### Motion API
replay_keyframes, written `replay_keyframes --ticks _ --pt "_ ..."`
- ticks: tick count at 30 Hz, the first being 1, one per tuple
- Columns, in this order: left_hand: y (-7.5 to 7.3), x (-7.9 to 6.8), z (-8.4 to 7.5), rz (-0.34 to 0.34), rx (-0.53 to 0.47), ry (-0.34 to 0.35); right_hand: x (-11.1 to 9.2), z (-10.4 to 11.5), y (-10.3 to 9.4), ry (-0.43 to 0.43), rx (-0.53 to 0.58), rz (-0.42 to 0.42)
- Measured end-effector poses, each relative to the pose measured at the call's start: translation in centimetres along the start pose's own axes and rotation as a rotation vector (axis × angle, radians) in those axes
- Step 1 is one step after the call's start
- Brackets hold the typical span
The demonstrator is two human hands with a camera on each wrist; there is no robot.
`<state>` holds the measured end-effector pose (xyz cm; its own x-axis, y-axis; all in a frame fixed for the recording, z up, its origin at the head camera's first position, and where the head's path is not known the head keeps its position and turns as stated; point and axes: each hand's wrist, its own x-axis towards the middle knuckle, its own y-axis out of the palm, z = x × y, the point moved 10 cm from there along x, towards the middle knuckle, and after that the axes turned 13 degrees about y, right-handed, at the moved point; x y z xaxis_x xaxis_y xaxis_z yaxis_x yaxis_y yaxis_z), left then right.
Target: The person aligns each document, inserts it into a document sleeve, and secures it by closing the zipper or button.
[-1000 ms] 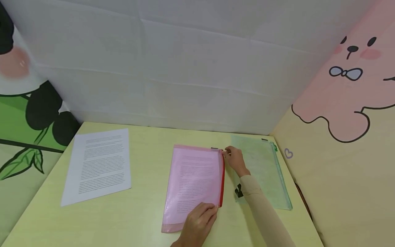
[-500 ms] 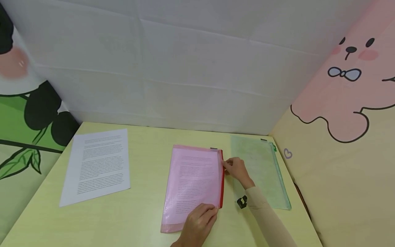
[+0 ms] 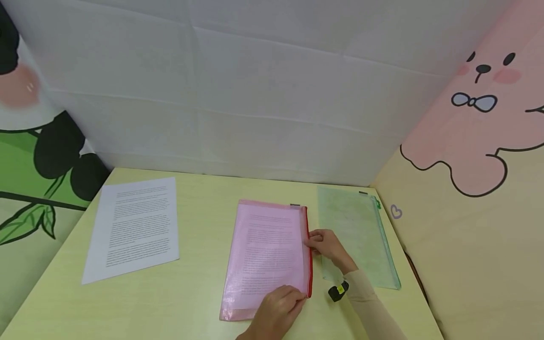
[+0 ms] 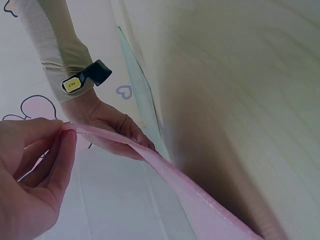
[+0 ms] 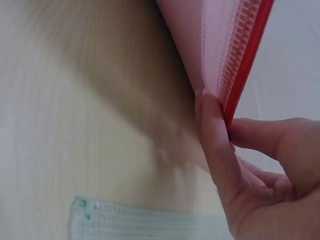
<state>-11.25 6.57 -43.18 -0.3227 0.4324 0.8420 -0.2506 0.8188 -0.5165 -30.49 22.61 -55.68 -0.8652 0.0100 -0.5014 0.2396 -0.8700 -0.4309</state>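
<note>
Clearly, left grip and right grip pinch the pink folder, with printed paper inside.

Free tabletop between paper and pink folder; right hand across gap to green folder

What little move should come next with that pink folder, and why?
Probably sliding the right hand down the red edge of the pink folder toward the left hand: the right pinches that edge partway along, while the left holds the near corner.
</note>
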Motion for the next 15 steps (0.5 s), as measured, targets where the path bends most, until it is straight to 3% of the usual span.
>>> replay_keyframes --ticks 10,15 --pt "1.4 -0.2 -0.5 0.151 -0.013 0.057 -0.5 -0.2 0.1 -0.075 0.106 0.025" --pt "1.7 -0.8 0.3 0.167 -0.017 -0.005 -0.5 -0.5 0.2 -0.105 0.133 0.028"
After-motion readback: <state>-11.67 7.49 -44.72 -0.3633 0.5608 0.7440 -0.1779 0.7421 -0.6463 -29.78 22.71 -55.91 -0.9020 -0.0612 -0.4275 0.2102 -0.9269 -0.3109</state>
